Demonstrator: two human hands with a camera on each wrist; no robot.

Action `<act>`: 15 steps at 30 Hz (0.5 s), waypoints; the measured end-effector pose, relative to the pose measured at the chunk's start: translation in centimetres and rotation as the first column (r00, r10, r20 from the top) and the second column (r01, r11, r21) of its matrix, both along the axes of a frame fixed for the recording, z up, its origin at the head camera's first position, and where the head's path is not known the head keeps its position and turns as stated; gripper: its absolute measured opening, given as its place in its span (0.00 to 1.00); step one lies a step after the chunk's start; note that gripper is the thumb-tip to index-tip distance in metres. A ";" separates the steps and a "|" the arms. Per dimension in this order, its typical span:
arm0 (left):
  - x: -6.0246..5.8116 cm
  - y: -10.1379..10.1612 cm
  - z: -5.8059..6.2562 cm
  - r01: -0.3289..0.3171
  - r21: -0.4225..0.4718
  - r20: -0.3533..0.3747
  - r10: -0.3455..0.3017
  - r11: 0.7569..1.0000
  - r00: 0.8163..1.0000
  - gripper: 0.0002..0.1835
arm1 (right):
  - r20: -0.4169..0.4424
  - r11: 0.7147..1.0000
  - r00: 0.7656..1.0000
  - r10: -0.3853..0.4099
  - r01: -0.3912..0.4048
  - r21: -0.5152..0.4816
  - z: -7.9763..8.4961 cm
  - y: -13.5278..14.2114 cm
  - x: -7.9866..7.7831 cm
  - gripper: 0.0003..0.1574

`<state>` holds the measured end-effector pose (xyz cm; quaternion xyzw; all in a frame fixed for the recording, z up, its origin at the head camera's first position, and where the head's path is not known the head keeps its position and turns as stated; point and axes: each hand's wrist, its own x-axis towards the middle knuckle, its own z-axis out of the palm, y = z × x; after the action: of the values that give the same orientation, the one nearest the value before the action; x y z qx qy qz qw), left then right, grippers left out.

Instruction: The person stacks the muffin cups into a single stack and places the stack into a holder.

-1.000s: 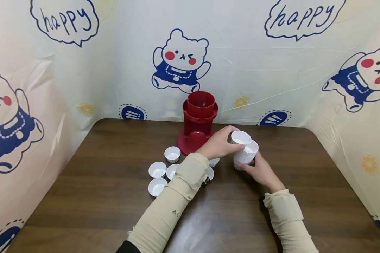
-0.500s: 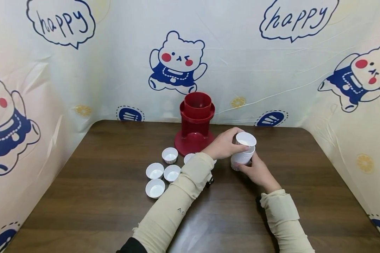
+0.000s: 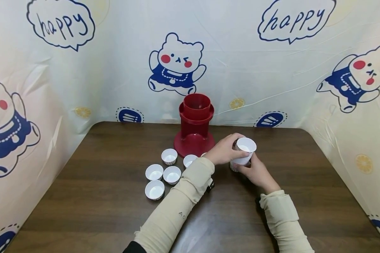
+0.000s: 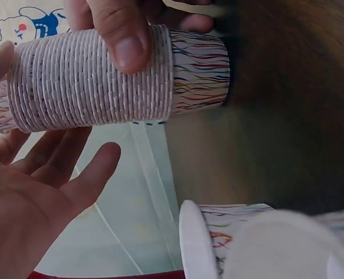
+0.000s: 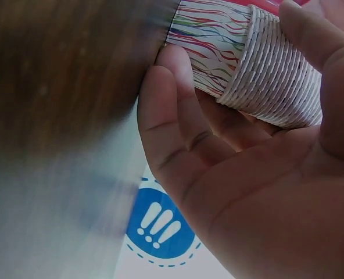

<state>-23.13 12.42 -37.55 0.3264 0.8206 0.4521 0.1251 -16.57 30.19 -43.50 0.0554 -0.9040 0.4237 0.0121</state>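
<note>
My left hand [image 3: 223, 150] holds the topmost white paper baking cup [image 3: 246, 144], thumb at its front side and fingers behind. Just under it, my right hand [image 3: 256, 172] grips the stack of paper baking cups [image 3: 240, 162] low down. In the left wrist view the tightly nested rims of the stack [image 4: 90, 81] run side by side, and the lowest cup's wall shows coloured wavy lines. The right wrist view has my right fingers [image 5: 166, 110] curled around the stack's lower end, close over the table.
Several loose baking cups [image 3: 172, 174] stand upright to the left, one partly hidden behind the left sleeve [image 3: 177, 207]. Behind them is a red plastic stand [image 3: 194, 126] with a round base and open tube top. A printed cloth [image 3: 228, 80] hangs past the wooden table [image 3: 107, 158].
My left hand has moved right and down, bringing its cup from beside the stack's top onto it. My right hand has stayed on the stack. The head view has shifted slightly.
</note>
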 end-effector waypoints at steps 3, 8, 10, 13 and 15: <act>0.1 -0.2 -0.3 0.001 -0.007 0.003 -0.001 1.000 1.000 0.33 | 0.005 1.000 1.000 -0.003 0.003 -0.002 0.0 0.0 0.0 0.50; 0.2 -0.4 -0.6 -0.006 -0.045 0.003 0.006 0.999 1.000 0.38 | 0.006 1.000 1.000 0.001 -0.001 -0.006 0.0 0.0 0.0 0.51; 0.3 -0.4 -0.7 -0.011 -0.056 0.009 0.012 0.998 1.000 0.40 | 0.007 1.000 1.000 0.002 -0.002 -0.009 0.0 0.1 0.0 0.51; 0.5 -0.5 -0.7 -0.020 -0.056 0.021 0.021 0.998 1.000 0.39 | 0.008 1.000 1.000 -0.002 0.002 -0.006 0.0 0.0 0.1 0.50; 0.6 -0.4 -0.7 -0.026 -0.053 0.026 0.027 0.998 0.999 0.38 | 0.012 1.000 1.000 -0.008 0.008 0.000 0.0 -0.1 0.2 0.50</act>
<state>-22.54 11.98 -38.29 0.3060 0.8348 0.4362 0.1388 -16.42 30.13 -43.52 0.0492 -0.9042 0.4242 0.0084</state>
